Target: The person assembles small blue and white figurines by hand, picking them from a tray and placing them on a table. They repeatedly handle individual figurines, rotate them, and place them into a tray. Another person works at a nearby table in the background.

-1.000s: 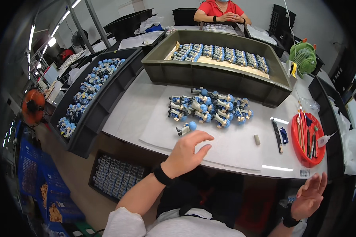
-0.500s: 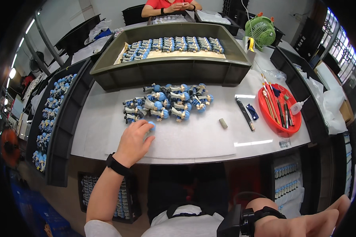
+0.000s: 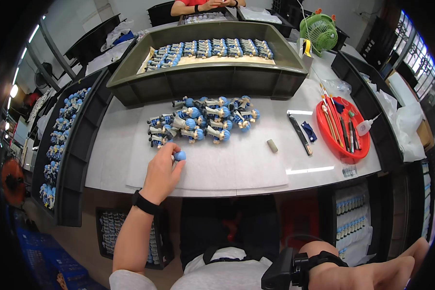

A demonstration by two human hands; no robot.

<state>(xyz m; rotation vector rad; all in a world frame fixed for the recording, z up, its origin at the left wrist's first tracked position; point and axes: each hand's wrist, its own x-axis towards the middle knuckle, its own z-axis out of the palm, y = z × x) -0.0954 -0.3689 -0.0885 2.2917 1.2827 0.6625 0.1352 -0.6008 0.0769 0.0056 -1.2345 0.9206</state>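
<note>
Left hand centre-left of frame, fingers curled narrow around a blue-haired figurine, just below the figurine pile; firm grip or mere touch, can't tell. Right hand lower right, well apart from the pile; finger gap and any contents, can't tell. Probably best: light pinch, no dragging across the white sheet, knuckles clear of the pile.
</note>
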